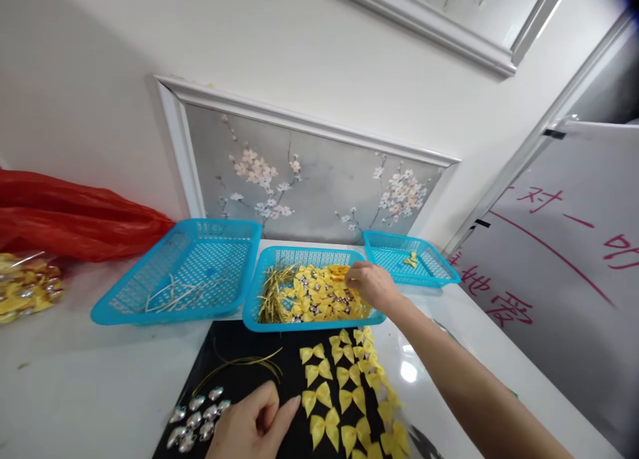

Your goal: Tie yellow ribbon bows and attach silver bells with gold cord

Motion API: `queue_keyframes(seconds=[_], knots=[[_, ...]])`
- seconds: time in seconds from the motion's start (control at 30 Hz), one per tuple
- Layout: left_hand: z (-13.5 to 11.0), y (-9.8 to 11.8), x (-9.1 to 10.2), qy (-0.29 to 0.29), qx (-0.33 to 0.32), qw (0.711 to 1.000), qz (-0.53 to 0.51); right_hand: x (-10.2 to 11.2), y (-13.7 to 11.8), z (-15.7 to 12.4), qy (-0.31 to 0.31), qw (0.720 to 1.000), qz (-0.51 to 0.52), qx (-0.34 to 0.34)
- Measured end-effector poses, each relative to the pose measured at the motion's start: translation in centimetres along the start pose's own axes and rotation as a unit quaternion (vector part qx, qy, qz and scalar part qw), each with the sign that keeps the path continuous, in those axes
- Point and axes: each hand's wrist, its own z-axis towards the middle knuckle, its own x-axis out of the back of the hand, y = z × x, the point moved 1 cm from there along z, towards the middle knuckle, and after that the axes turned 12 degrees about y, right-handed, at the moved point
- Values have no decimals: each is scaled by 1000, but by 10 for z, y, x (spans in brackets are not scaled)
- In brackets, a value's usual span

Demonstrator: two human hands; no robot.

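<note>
R hand hides its own fingertips at R end of mid basket, fingers bent & nearly closed on the bows there; can't tell if one is gripped. L hand, cut off by bottom edge, is loosely curled above black mat; can't tell if smth is inside. It partly covers silver beads. Mid basket also has gold ties; L basket has white strips, R basket a bit of yellow. More bows lie in rows along mat's R edge, lowest cut off. Table extends wide to L.
</note>
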Motion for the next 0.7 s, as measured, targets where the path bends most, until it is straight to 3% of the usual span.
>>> queue_keyframes(seconds=[0.17, 0.3, 0.4, 0.47, 0.53, 0.6, 0.7], knots=[[-1, -3, -1, 0, -6, 1000, -15, 12, 10, -2, 47, 994, 92, -39], [-3, 4, 5, 29, 3, 998, -56, 22, -7, -19, 56, 977, 200, -52], [-8, 21, 10, 12, 46, 984, -171, 31, -40, -56, 69, 962, 257, -56], [-13, 32, 11, 3, 85, 953, -290, 33, -66, -90, 79, 956, 277, -58], [-18, 39, 12, -4, 116, 921, -372, 32, -88, -122, 131, 953, 274, -27], [-22, 42, 10, -33, 130, 907, -398, 26, -104, -147, 148, 953, 264, 8], [-26, 40, 7, -68, 121, 918, -372, 17, -115, -168, 155, 953, 259, 24]])
